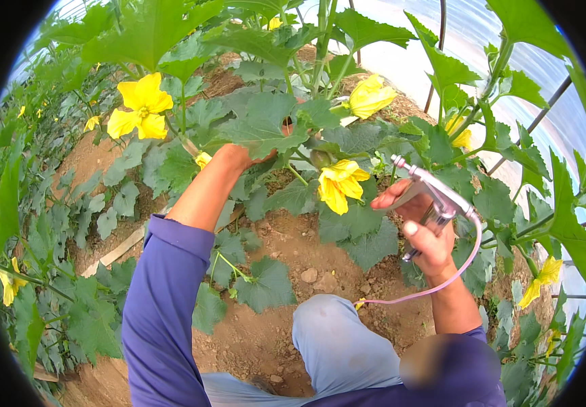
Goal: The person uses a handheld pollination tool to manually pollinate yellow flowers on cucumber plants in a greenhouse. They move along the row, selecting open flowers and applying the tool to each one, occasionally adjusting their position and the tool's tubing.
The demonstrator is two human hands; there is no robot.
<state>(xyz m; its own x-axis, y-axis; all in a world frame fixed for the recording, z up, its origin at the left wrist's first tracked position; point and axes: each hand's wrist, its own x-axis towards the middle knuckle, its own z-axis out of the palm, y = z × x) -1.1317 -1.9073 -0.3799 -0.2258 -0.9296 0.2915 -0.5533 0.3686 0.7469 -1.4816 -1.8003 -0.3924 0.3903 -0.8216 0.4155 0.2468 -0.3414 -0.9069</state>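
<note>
My left hand [246, 154] reaches in among squash plant leaves. A broad lobed leaf [267, 124] covers most of its fingers, so what they touch cannot be seen. In my right hand [434, 246] is a small metal spray gun [438, 191] with a clear cup below it. Its nozzle points up and to the left, towards the plant. A thin pink hose [468, 264] curves from the gun's rear down past my wrist to my knee. Between my hands hangs a yellow squash blossom [341, 184], with a small round green fruit [320, 158] just behind it.
Thick upright stems [323, 51] rise just ahead. Other yellow blossoms [143, 109] stand at left and right. Greenhouse plastic film [522, 46] on metal ribs [534, 122] bounds the right side. Bare soil [293, 254] and my bent knee [341, 336] are below. A pale strip [120, 249] lies left.
</note>
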